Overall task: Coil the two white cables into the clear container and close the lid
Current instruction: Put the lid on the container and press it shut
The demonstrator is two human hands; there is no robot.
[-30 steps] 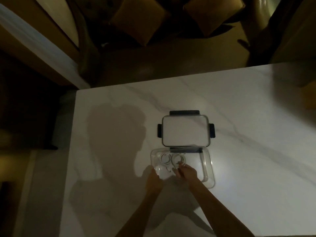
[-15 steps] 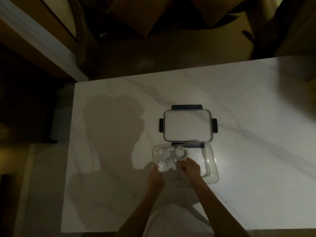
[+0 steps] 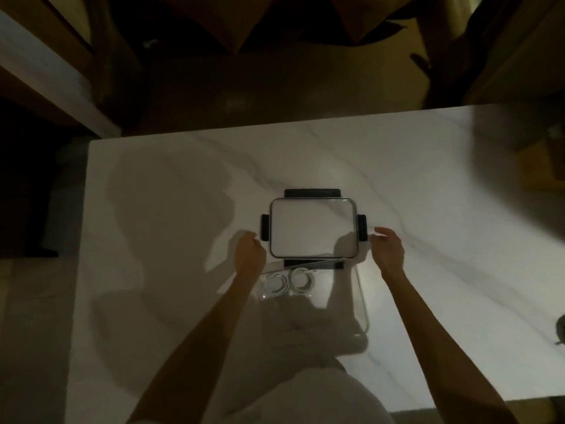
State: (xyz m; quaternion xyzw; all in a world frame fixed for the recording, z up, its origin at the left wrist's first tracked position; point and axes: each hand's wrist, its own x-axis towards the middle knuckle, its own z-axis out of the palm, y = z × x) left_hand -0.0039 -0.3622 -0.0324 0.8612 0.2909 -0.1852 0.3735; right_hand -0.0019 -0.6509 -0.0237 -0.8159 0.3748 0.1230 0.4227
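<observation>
Two coiled white cables (image 3: pixel 289 281) lie side by side in the far left part of the clear container (image 3: pixel 363 313), which stands open on the white marble table (image 3: pixel 153 209). Just beyond it lies the clear lid (image 3: pixel 313 228) with dark clips on its four sides. My left hand (image 3: pixel 249 254) hovers at the lid's left clip with fingers curled. To the right of the lid's right clip is my right hand (image 3: pixel 388 249), fingers spread. Neither hand holds anything.
The table's far edge and left edge drop off to a dark floor. A dim sofa with cushions (image 3: pixel 275 22) sits beyond the table. A small dark object (image 3: pixel 561 327) shows at the right edge of the table.
Both hands have left the container and the cables and moved away from me, spreading apart to either side of the lid. The cables stay coiled inside.
</observation>
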